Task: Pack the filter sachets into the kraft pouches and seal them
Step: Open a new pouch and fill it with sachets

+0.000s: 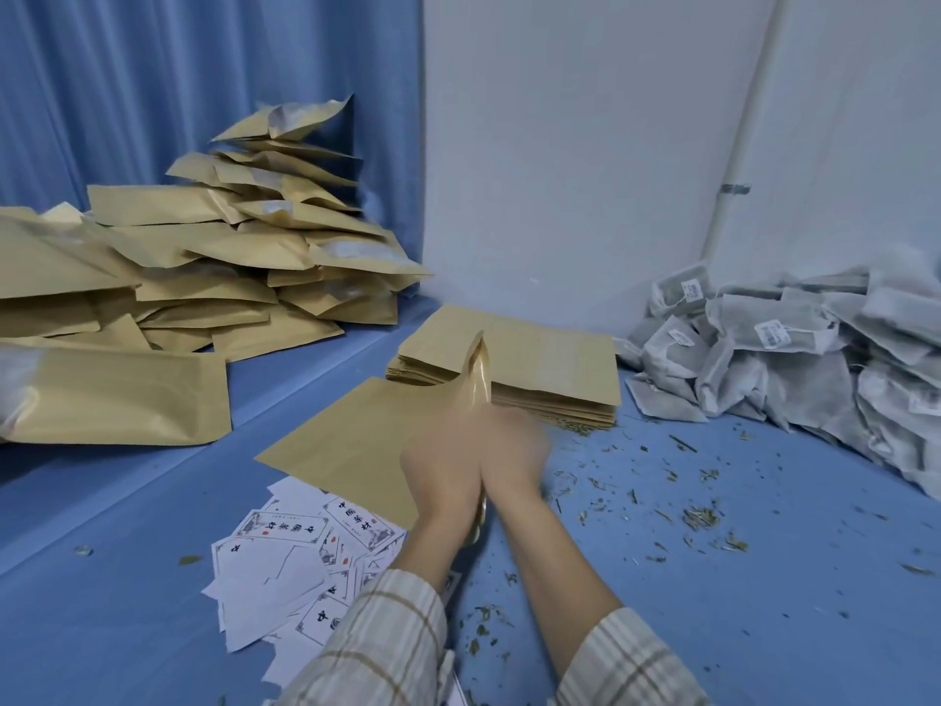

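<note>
Big filled-pouch pile [203, 257] left; sachet heap [794, 349] and flat stack [534, 359] remain. Left hand [443, 471], right hand [514, 450] grip one pouch [356, 440], spreading mouth; blurred.

We see white printed labels [285, 563] scattered on the blue surface [764, 603], dried herb crumbs [702, 517], a blue curtain [153, 94] behind
</note>
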A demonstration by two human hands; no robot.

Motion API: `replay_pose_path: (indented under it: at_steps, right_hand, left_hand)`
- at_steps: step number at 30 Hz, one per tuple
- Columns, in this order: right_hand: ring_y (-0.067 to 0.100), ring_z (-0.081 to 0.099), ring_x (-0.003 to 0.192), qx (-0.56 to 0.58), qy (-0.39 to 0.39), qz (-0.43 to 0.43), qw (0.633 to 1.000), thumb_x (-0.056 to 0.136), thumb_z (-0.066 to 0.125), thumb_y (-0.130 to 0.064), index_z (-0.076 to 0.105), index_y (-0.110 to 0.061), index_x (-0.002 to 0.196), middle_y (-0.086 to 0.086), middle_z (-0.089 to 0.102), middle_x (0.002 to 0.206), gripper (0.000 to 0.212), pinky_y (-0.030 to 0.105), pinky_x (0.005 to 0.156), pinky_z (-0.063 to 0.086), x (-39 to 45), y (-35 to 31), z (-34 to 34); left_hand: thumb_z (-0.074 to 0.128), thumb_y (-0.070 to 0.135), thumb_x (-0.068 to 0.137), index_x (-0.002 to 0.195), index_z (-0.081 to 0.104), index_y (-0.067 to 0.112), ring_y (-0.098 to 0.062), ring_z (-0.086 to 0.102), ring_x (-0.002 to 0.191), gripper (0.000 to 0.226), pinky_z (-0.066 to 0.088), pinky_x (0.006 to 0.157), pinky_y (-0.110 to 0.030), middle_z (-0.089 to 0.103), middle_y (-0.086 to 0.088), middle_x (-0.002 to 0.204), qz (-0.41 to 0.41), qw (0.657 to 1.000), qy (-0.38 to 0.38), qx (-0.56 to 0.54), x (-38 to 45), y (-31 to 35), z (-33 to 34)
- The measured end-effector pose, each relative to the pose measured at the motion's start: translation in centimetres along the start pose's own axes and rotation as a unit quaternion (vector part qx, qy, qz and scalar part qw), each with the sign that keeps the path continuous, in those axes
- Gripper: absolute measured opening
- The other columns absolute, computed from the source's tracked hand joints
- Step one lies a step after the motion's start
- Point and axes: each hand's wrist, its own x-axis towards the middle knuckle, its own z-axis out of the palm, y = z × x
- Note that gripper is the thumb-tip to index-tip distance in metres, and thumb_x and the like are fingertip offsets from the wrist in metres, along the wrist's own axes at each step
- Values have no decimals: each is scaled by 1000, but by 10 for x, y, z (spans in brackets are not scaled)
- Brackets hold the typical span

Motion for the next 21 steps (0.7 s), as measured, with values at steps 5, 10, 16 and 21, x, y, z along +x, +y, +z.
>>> replay_pose_path:
  at_steps: [5,10,16,21]
  right_hand:
    - [9,47,66,6,8,63,998,96,48,-27,66,-10,87,-1,58,75,27,10,43,27,-1,0,5]
    - [19,51,72,20,22,106,994,98,44,-28,55,-11,70,-4,48,60,34,15,51,33,-2,12,4]
    - [10,51,63,-103,-41,-210,971,91,46,-36,53,-30,100,-9,54,69,12,17,53,32,-2,7,-4]
    - [25,49,79,-195,17,-278,940,77,65,-13,56,-16,77,2,57,82,9,31,66,34,11,-12,-23]
  left_hand:
    - [43,12,96,62,49,4,-40,55,68,35,18,57,-32,61,-25,69,-33,999,8,-13,3,-5,1]
    - [44,8,96,72,57,-12,-42,54,71,33,11,57,-30,62,-31,76,-75,997,25,-23,8,-7,-1]
    - [46,16,98,80,66,0,-37,62,62,31,32,54,-32,65,-22,66,69,993,24,95,8,11,-10]
    - [74,1,69,61,63,4,-29,59,42,13,35,39,-24,60,-13,51,165,950,-46,261,7,37,-18]
